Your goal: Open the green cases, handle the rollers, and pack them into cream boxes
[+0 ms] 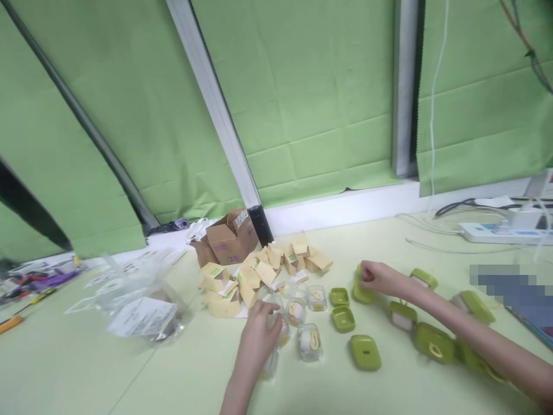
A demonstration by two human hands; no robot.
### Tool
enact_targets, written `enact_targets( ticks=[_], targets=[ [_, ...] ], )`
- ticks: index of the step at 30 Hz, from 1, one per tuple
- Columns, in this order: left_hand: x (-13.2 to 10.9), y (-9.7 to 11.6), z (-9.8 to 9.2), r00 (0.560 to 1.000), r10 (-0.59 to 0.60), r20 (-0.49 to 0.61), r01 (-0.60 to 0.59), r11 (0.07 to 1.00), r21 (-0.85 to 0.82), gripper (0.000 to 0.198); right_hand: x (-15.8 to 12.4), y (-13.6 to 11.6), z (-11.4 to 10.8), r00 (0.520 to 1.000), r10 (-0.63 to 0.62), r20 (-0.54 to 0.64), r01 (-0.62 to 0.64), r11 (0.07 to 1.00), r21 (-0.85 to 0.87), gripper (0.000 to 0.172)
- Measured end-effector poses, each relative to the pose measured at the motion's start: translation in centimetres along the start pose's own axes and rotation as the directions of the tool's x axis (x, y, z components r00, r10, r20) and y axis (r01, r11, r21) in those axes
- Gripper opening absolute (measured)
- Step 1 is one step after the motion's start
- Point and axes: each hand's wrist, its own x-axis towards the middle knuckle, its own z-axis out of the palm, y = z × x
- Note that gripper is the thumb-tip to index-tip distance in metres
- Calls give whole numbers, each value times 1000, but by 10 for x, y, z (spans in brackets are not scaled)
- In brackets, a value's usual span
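Note:
My left hand is over a group of small clear plastic packs, its fingers bent and the thumb apart, with nothing plainly held. Beside it lie a clear pack and another clear pack, each with something white and a yellow loop inside. My right hand pinches a green plastic case piece, partly covered by the fingers. Between the hands are an open green square case half, a smaller-looking one behind it, and a green lid with a small dark slot.
Opened tan paper boxes pile up before a brown cardboard box. A clear bag with a white label lies left. Several green cases, one with a yellow loop, spread under my right forearm. A power strip sits back right.

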Motion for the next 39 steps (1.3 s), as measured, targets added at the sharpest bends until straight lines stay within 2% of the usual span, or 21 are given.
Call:
enact_targets(
  ticks=[3, 6, 8, 10, 11, 13, 15, 17, 18, 19, 20, 22, 24, 25, 28, 29, 31, 34, 39],
  targets=[
    [-8, 11, -3, 996, 73, -57, -74, 997, -1, 20, -15, 1, -7, 1000, 8, 4, -7, 997, -80, 23],
    [-26, 32, 3, 989, 140, -52, -146, 980, -133, 17, -35, 1, -14, 999, 31, 41, -25, 990, -141, 32],
    [-39, 47, 16, 993, 119, 26, -106, 948, -301, 16, -45, 2, -17, 998, 37, 55, -28, 987, -160, 36],
    [-49, 61, 37, 989, 45, 141, 32, 865, -500, 20, -49, 0, -18, 998, 21, 67, -11, 988, -154, 35],
    [-52, 68, 49, 976, 7, 220, 130, 787, -603, 28, -49, -4, -17, 997, 4, 75, 7, 990, -144, 33],
    [-55, 80, 72, 918, -15, 395, 336, 558, -759, 60, -48, -16, -16, 994, -51, 94, 61, 992, -108, 28],
    [-54, 92, 89, 831, 18, 556, 537, 232, -811, 83, -51, -36, -14, 981, -166, 103, 163, 986, 35, 26],
    [-52, 102, 98, 758, 101, 645, 652, -75, -754, 84, -57, -59, -13, 945, -302, 127, 265, 933, 243, 27],
    [-52, 104, 99, 751, 121, 649, 658, -202, -725, 79, -61, -70, -14, 922, -353, 161, 290, 903, 317, 28],
    [-52, 106, 100, 766, 114, 632, 633, -303, -712, 72, -66, -82, -15, 897, -393, 201, 309, 884, 351, 28],
    [-53, 105, 99, 792, 77, 606, 585, -382, -716, 64, -70, -93, -17, 878, -420, 228, 330, 878, 346, 28],
    [-58, 101, 95, 836, -43, 547, 461, -487, -742, 52, -79, -110, -20, 862, -472, 185, 406, 862, 304, 30],
    [-65, 95, 88, 852, -127, 508, 381, -515, -768, 46, -85, -122, -20, 827, -553, 104, 517, 819, 248, 40],
    [-68, 93, 84, 856, -145, 495, 364, -511, -779, 44, -88, -125, -18, 789, -609, 79, 581, 782, 223, 43],
    [-76, 93, 72, 869, -176, 463, 318, -517, -794, 43, -94, -130, -6, 607, -793, 44, 775, 604, 185, 45],
    [-78, 95, 68, 873, -190, 450, 296, -528, -796, 43, -96, -130, -2, 564, -825, 45, 809, 562, 172, 45],
    [-81, 100, 64, 873, -230, 431, 246, -556, -794, 46, -99, -130, 4, 540, -838, 72, 829, 545, 124, 45],
    [-83, 106, 62, 862, -276, 426, 197, -592, -781, 42, -100, -128, 9, 554, -824, 120, 827, 561, 36, 47],
    [-84, 107, 65, 822, -299, 485, 204, -640, -741, 39, -98, -115, 23, 484, -873, 64, 874, 480, -76, 47]
  ],
)
